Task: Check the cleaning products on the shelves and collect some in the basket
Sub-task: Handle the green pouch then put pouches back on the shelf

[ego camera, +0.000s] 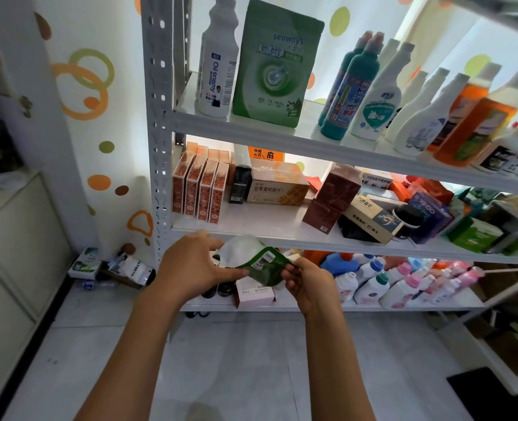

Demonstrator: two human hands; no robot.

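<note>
Shelf (282,129) with "seaways" pouch (277,65) beside "Oil enemy" bottle (216,65).

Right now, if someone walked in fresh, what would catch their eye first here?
Probably the green pouch held low in the middle: the left hand grips its pale side and the right hand pinches its green corner. Next, a matching big green seaways pouch standing on the top shelf, beside a white Oil enemy bottle.
</note>
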